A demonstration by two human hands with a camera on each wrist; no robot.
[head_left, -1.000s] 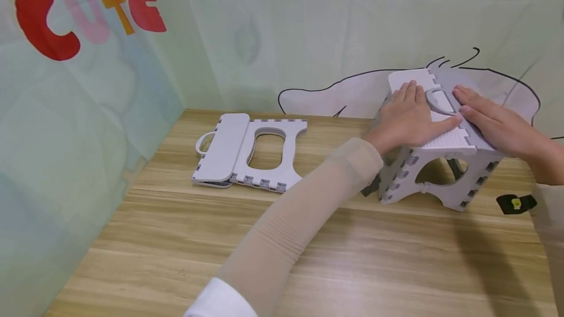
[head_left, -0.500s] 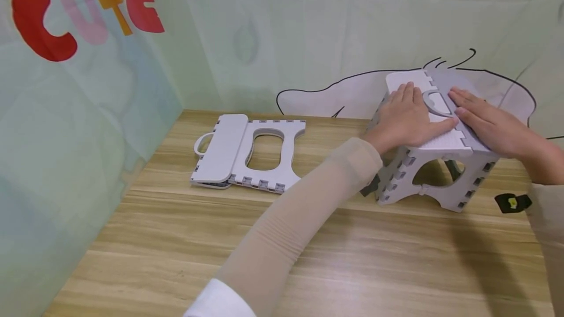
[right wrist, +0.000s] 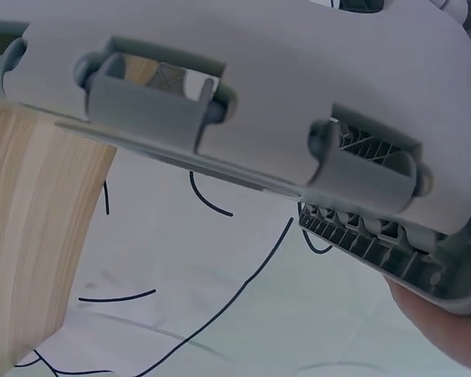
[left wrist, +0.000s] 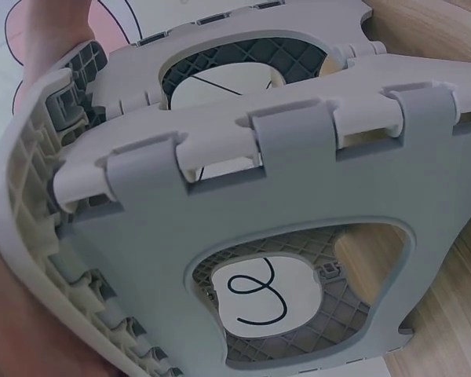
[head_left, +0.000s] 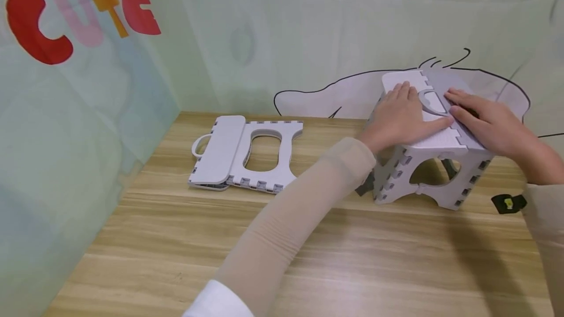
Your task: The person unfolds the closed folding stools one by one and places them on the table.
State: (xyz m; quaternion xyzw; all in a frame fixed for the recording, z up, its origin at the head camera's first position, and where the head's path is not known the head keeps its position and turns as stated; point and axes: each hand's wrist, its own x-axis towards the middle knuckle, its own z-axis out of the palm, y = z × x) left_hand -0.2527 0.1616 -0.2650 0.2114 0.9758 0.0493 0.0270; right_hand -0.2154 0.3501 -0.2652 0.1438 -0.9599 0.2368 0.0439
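A white and grey folding step stool (head_left: 440, 140) stands unfolded at the table's right, its legs spread. My left hand (head_left: 396, 116) lies flat on the white half of its top, thumb reaching toward the grey half. My right hand (head_left: 493, 124) rests on the grey half with fingers extended, close to the left thumb. A grey handle loop (head_left: 429, 102) shows between the hands. In the left wrist view, the stool's side panel (left wrist: 157, 243) fills the frame. The right wrist view catches a hinged panel (right wrist: 251, 102) and part of the right hand (right wrist: 432, 322) beneath the top's edge.
A second folding stool (head_left: 220, 150), folded flat, lies farther left on the wooden table (head_left: 176, 238). Black straps with a yellow mark (head_left: 508, 203) show at the right wrist. A printed cloth backdrop (head_left: 220, 38) hangs behind and to the left.
The whole scene shifts slightly leftward in the head view. The right hand's fingers appear a little more arched on the grey half. The left hand and both stools stay in place.
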